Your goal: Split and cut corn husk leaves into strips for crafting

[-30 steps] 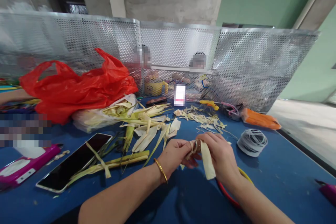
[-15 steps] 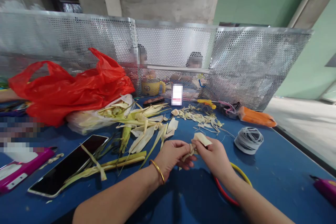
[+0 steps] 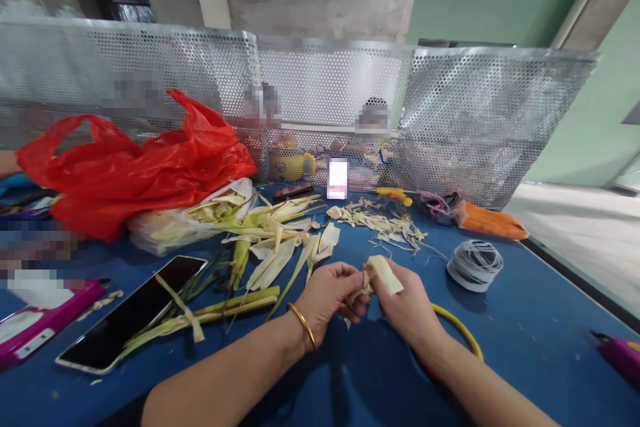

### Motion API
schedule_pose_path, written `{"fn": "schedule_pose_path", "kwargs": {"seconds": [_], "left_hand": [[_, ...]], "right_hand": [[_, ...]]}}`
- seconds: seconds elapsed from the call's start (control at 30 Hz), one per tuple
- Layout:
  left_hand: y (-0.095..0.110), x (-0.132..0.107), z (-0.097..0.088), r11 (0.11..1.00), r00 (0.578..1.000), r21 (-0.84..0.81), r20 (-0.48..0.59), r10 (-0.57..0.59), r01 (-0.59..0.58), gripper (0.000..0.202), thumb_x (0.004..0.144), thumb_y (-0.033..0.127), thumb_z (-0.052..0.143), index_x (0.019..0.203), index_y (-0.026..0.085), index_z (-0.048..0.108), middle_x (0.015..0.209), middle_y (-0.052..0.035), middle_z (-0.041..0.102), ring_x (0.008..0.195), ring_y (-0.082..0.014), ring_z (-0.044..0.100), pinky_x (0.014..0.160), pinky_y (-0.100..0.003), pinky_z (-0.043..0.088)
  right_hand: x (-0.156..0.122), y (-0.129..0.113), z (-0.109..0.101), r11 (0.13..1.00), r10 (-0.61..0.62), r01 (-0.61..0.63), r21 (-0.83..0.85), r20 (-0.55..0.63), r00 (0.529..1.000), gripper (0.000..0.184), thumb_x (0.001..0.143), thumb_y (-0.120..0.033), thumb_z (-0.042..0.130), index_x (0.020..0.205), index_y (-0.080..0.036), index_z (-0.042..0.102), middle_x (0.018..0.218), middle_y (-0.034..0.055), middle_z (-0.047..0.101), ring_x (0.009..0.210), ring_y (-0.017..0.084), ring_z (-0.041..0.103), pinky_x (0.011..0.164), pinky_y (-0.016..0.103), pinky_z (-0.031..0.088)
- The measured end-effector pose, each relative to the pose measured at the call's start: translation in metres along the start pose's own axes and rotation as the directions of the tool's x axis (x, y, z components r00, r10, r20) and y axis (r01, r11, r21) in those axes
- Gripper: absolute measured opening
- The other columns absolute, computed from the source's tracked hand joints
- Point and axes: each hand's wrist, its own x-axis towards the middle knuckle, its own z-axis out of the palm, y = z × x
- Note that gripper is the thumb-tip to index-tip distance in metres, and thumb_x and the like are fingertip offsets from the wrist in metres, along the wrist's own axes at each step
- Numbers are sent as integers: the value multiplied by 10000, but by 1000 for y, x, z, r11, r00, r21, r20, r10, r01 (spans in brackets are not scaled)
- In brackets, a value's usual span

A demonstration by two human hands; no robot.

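My left hand (image 3: 333, 297), with a gold bangle on its wrist, pinches a small bundle of dried corn husk (image 3: 357, 290) over the blue table. Opposite it, my right hand (image 3: 404, 297) closes on the same piece, and a pale husk strip (image 3: 385, 275) lies across its thumb. The two hands nearly touch, and the fingertips hide part of what they hold. Beyond them lie loose corn husks (image 3: 280, 250) and a pile of shredded husk bits (image 3: 383, 220). Under my right forearm a yellow and red ring (image 3: 463, 327) shows in part.
To the left are a phone (image 3: 133, 313), a purple tool (image 3: 60, 320) and a red plastic bag (image 3: 145, 160). A ball of grey string (image 3: 475, 265) and an orange packet (image 3: 490, 220) are at right. A perforated metal screen (image 3: 330, 80) closes off the back, with people behind it.
My right hand has turned slightly, and the pale husk strip now lies further down over its thumb. My left hand keeps its pinch almost in place.
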Motion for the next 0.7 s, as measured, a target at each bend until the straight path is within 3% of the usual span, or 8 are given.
{"fn": "schedule_pose_path", "kwargs": {"seconds": [0.17,0.3,0.4,0.57,0.7], "left_hand": [[0,0,-1,999,999,-40,49,-8,10,437,610,508,763,770,153,564,621,-21,639,492,-101,563,443,-188,424],[5,-3,2,997,997,-77,80,-6,12,268,672,369,716,801,148,635,725,-62,675,599,-132,609,512,-214,465],[5,-5,4,997,994,-66,93,51,-45,265,629,302,748,819,144,652,754,-62,676,662,-147,619,531,-216,465],[-4,0,4,987,986,4,29,162,-162,359,560,360,823,769,129,645,651,-23,633,590,-121,583,451,-185,395],[-2,3,3,987,984,31,-69,162,-161,349,561,394,817,737,136,660,622,-9,629,500,-100,560,388,-173,332]], "right_hand": [[0,-5,-4,994,55,-50,-98,41,998,144,805,-231,434,671,-224,486,574,-19,566,550,140,497,530,222,317],[1,-5,-6,988,80,-80,-131,-8,997,184,821,-259,414,647,-227,463,544,-22,548,532,135,504,510,217,307],[1,-3,-6,986,99,-102,-134,-27,995,173,805,-244,429,635,-226,456,547,-27,558,519,128,510,493,212,307],[2,-4,-2,981,193,-193,7,39,980,208,828,-279,435,627,-224,452,516,-44,544,408,103,486,420,203,307],[3,-3,1,963,221,-226,145,45,974,286,853,-397,453,628,-220,469,490,-64,481,355,93,444,389,211,308]]}}
